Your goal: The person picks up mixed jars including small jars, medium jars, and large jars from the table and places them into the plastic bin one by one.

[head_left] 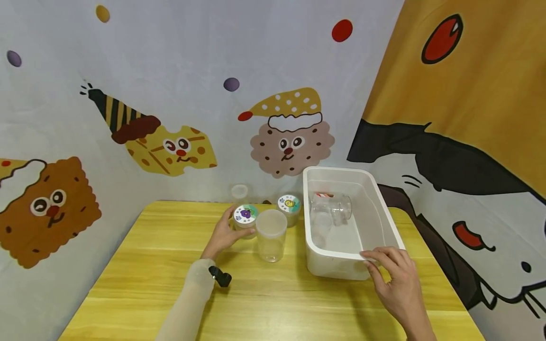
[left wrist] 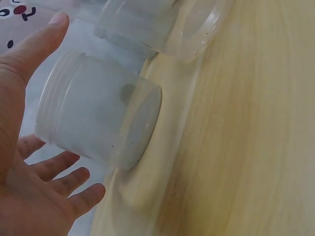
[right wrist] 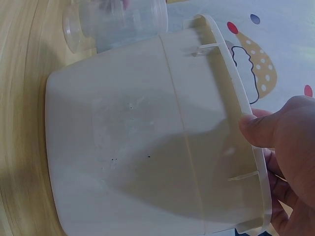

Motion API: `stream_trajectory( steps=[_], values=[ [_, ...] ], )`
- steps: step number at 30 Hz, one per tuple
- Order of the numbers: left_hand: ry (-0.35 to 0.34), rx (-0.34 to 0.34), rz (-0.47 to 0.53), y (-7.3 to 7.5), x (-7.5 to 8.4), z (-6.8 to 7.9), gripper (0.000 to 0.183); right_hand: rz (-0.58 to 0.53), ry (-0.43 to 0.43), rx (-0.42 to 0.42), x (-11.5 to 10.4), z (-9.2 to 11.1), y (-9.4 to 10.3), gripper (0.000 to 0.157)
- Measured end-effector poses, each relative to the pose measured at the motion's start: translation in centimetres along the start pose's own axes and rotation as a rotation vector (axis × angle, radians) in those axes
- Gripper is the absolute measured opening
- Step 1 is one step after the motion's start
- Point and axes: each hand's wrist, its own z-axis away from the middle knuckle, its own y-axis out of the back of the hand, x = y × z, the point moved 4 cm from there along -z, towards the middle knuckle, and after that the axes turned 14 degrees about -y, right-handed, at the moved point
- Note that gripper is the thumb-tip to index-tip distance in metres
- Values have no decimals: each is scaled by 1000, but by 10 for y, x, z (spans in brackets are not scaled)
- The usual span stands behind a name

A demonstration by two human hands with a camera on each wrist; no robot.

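On the table, a small clear plastic jar with a purple fruit picture on its lid (head_left: 245, 214) stands between the thumb and fingers of my left hand (head_left: 225, 235). The left wrist view shows those fingers spread about the jar (left wrist: 98, 108), with gaps at the thumb and fingertips. Just right of it is a taller clear jar (head_left: 271, 244) with a frosted lid. My right hand (head_left: 397, 279) grips the near rim of a white plastic bin (head_left: 337, 266), thumb outside and fingers over the edge (right wrist: 256, 147). Inside the bin, a clear jar (head_left: 339, 207) lies on its side.
Another jar with a yellow fruit lid (head_left: 289, 204) stands behind the tall one, close to the bin's left wall. A small frosted container (head_left: 240, 191) sits at the table's back edge. Behind the wooden table (head_left: 256, 303) hangs a cartoon-printed cloth (head_left: 179, 71).
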Motion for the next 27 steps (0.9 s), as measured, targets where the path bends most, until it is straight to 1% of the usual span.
stream_trajectory(
  steps=[4,11,15,18,27],
  values=[
    [-1,11,-13,-1,-1,-2,115,3,-5,-1,0,0,0,38],
    [-45,66,6,-3,-1,-7,92,6,-30,-18,1,0,0,37],
    [-48,81,28,-3,0,-8,89,6,-31,-17,0,0,-1,37],
    [-35,89,33,-2,0,-8,87,6,-14,-3,0,0,-1,38],
    [-3,78,26,1,2,-8,90,9,-30,-13,2,1,-1,37]
  ],
)
